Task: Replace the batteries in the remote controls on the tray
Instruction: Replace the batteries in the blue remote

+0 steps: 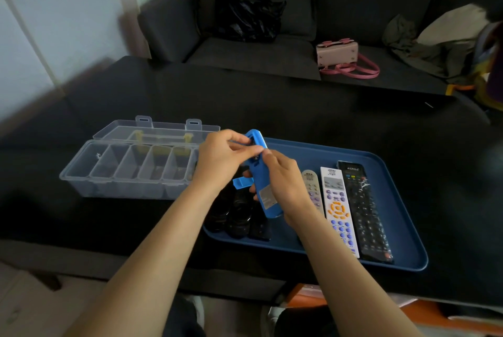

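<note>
Your right hand [283, 187] gripping the blue remote [262, 173] back-up above the blue tray [394, 227], your left hand [223, 159] pinching at its open battery slot, other remotes [337, 208] lying on the tray

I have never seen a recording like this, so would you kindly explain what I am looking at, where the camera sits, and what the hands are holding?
There is no machine here: it is one picture from a wide-angle camera worn on a person's head, looking forward and down at their bare arms.

The right hand grips a bright blue plastic remote control, held back-side up above a dark blue rectangular tray. The left hand pinches at its upper end, where the battery compartment looks open; what may be its blue cover sticks out under that hand. Whether a battery is between the fingers is hidden.

On the tray lie a small beige remote, a white remote with orange and purple buttons, a black remote in clear wrap and several dark remotes. Left of the tray stands an open clear plastic compartment box on the black table.
</note>
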